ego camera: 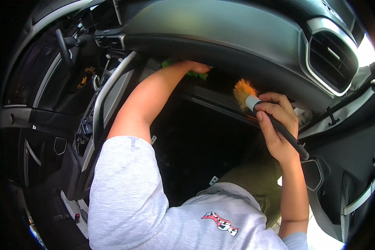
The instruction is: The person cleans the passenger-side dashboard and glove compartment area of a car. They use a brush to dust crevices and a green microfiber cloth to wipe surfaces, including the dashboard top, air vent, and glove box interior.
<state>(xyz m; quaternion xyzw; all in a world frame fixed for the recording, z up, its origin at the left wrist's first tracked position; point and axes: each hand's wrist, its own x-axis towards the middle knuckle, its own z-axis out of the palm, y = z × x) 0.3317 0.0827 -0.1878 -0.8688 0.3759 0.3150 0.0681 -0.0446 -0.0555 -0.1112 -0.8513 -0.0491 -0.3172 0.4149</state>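
Observation:
My right hand (278, 117) grips the black handle (282, 131) of a detailing brush. Its tan-orange bristles (243, 92) point up and left, just below the lower edge of the car's dashboard (218, 23). A pale ferrule (252, 102) joins bristles and handle. My left hand (199, 67) reaches under that edge, bent around a green cloth (197, 75). Its fingers are mostly hidden by the dashboard and the wrist. Below both hands runs a dark ledge (218, 101), which may be an opened glove-box lid.
An air vent (332, 57) with a silver frame sits at the upper right, above the open door (340, 137). On the left rises the centre console with a silver grab rail (100, 103). Farther left is a steering wheel (64, 47). Small metal brackets (213, 180) show in the dark footwell.

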